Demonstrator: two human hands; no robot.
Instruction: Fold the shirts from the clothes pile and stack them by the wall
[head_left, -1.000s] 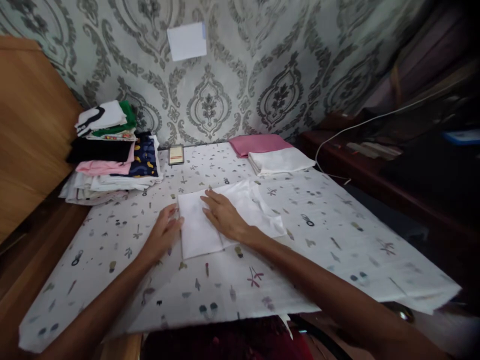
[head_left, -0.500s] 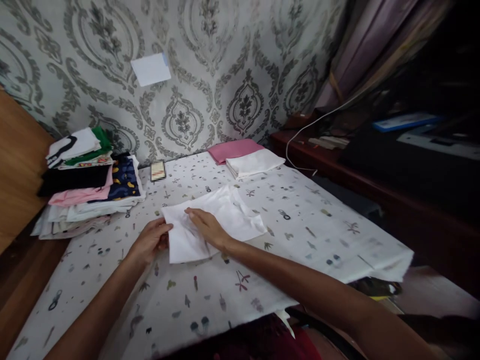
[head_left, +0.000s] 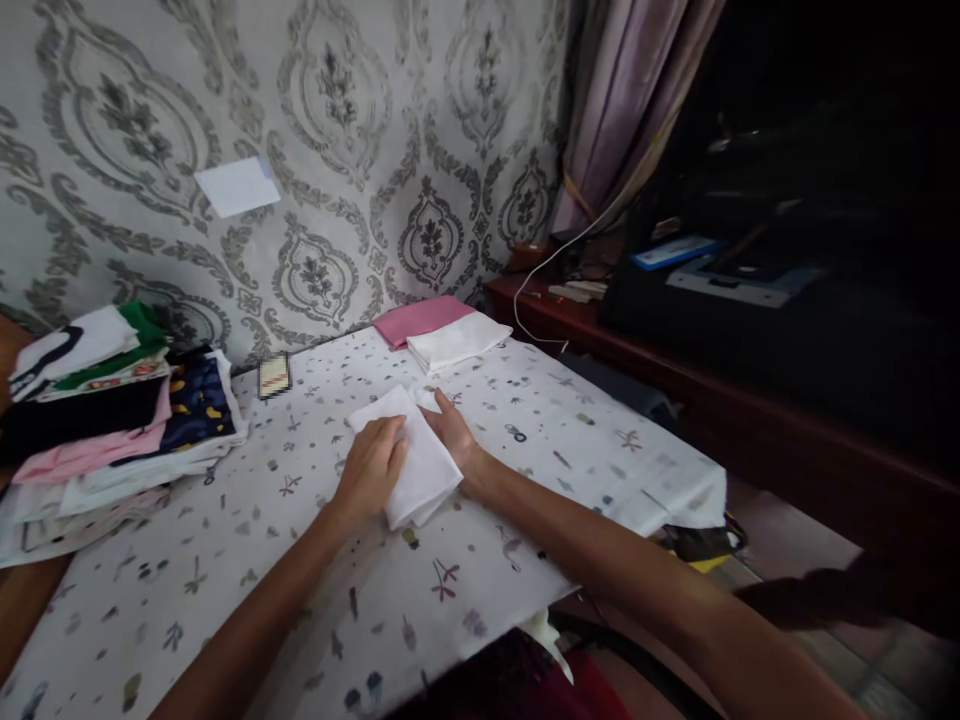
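Note:
A white cloth [head_left: 427, 470], folded into a small layered rectangle, lies on the patterned bed sheet [head_left: 300, 580] in front of me. My left hand [head_left: 373, 465] grips its left side, with curled fingers over the top layer. Along the right edge, my right hand [head_left: 454, 435] touches the cloth with its thumb raised and stretched away. The other right fingers are partly hidden behind the fold.
Folded clothes in a stack [head_left: 127, 420] stand at the left. By the wall lie a pink folded cloth [head_left: 424, 318] and a white folded cloth [head_left: 459, 342]. A small card-like item [head_left: 274, 376] is near them, and a cable [head_left: 525, 300] hangs at right.
The white cloth has been folded over into a smaller shape. My left hand has moved right onto its top, while my right hand has gone from lying flat on it to its right edge. The view has turned right.

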